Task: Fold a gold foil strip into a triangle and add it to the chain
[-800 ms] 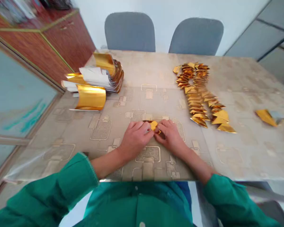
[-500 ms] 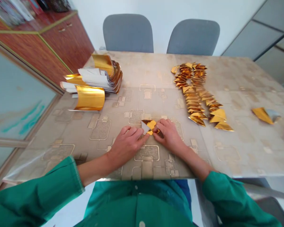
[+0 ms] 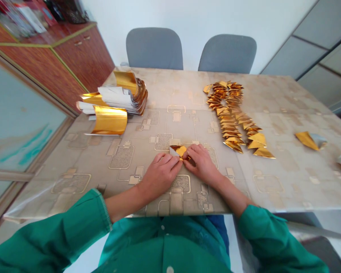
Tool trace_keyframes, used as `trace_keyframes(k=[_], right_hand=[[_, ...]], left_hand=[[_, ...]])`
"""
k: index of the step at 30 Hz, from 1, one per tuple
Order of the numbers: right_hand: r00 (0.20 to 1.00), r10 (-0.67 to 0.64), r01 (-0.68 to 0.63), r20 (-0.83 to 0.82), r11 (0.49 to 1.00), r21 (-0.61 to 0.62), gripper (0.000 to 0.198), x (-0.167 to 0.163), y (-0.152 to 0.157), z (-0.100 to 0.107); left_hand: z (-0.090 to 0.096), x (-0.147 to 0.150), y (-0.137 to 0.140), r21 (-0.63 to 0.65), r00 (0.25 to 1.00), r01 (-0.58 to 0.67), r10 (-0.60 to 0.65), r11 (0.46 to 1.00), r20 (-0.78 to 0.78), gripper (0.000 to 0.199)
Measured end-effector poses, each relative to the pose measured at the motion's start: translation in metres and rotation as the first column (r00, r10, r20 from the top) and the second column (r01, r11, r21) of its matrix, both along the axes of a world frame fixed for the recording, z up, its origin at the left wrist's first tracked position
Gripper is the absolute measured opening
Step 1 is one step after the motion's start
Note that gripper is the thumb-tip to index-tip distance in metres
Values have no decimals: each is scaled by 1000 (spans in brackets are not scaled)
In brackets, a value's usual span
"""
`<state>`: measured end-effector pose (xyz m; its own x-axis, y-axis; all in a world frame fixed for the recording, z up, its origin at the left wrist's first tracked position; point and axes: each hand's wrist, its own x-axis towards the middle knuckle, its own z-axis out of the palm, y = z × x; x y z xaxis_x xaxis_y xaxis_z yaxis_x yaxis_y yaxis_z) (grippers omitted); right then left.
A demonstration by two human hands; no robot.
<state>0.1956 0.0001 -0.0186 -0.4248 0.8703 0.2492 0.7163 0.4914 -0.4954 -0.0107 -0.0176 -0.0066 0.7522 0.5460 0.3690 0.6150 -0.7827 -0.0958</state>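
Gold foil piece (image 3: 179, 151) mid-fold on desk (image 3: 272, 182); left hand (image 3: 160, 173) and right hand (image 3: 202, 163) pinched it; next crease needs firm pressing.

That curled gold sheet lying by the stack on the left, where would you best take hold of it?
Pinch the gold sheet at its raised curled top edge, coming from above: it arches up off the table, so fingers can slip either side there, not under its flat bottom edge.

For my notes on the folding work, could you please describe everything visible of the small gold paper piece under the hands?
The gold paper piece is small, shiny foil-like paper, gold on one face with a white underside showing at its left corner. It is partly folded into angular flaps and lies on the patterned table near its front edge. The left hand and right hand press on it with their fingertips.
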Motion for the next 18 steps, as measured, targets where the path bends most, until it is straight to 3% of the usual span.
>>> trace_keyframes(k=[6,18], right_hand=[[986,164,-162,-13,984,66,8,15,4,4],[989,145,-142,-25,986,83,10,12,6,4]], left_hand=[[1,-3,18,-17,998,61,-62,998,-22,16],[-1,8,33,55,999,47,-47,997,-2,17]])
